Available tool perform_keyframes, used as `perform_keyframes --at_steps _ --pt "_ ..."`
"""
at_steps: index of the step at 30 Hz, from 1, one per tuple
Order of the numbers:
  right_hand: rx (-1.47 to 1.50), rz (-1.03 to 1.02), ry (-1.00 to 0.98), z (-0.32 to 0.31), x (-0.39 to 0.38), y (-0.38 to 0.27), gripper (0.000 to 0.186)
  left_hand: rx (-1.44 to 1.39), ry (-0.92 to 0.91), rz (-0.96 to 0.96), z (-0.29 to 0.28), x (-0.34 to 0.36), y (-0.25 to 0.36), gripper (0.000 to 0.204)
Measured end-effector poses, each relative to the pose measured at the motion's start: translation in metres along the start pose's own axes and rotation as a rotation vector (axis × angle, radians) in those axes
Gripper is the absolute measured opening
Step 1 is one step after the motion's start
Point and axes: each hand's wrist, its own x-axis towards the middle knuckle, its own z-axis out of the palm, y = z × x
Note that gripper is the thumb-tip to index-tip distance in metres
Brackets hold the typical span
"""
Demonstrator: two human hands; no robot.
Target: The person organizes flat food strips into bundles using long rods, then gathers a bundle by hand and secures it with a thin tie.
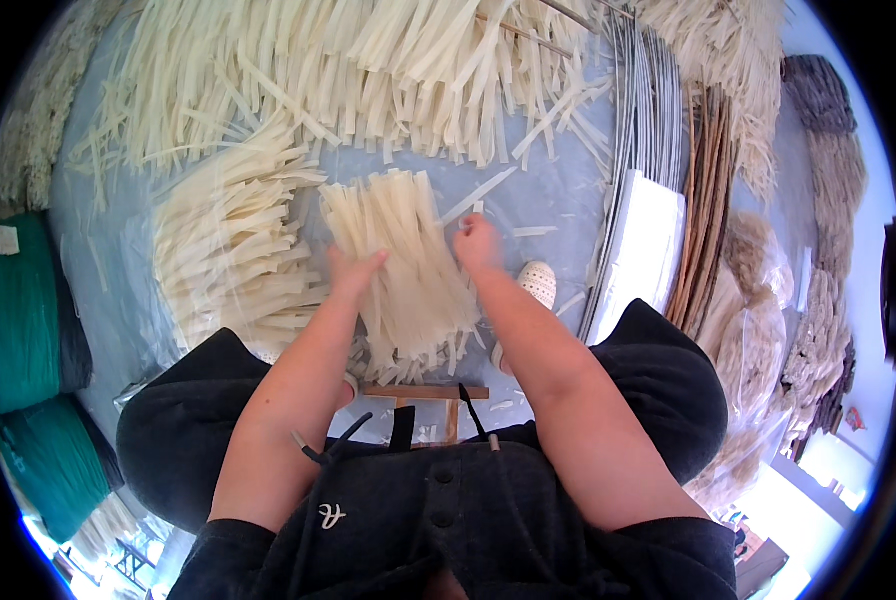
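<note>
Head view, single entry. Bundle of pale strips [403, 265]: lying on the grey floor sheet [108, 275] between the person's two hands, its strips running mostly lengthwise. Left hand [356, 272]: resting at the bundle's left edge, thumb and fingers spreading apart, thumb lying over the strips, not closing around them. Right hand [476, 246]: hovering just beside the right edge, slightly blurring, fingers curling inward; whether they are gripping a strip, one cannot tell.

Side pile [223, 245]: lying to the left, strips running mostly crosswise. Large heap [368, 75]: spreading across the far side. Loose strip [480, 195]: lying between bundle and heap.

Progress, by judgement: the bundle is appearing gathered and roughly aligned; its lower ends are sticking out unevenly, no tie is showing, and plenty of strips are remaining in the heap.

Also standing by: metal rods [650, 90], brown sticks [706, 190], green sacks [13, 310].
</note>
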Motion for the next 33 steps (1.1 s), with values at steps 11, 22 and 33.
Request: perform_keyframes --at_steps 11,22,33 --pt "-0.162 -0.059 0.019 -0.013 0.019 -0.016 0.066 0.003 -0.018 0.043 -0.002 0.016 -0.020 0.081" --pt "0.922 0.066 0.061 0.005 0.072 -0.016 0.051 0.183 0.052 0.043 0.000 0.004 -0.009 0.079" --pt "1.173 -0.134 0.699 -0.125 0.100 -0.027 0.011 0.189 0.080 -0.007 0.001 0.020 -0.026 0.094"
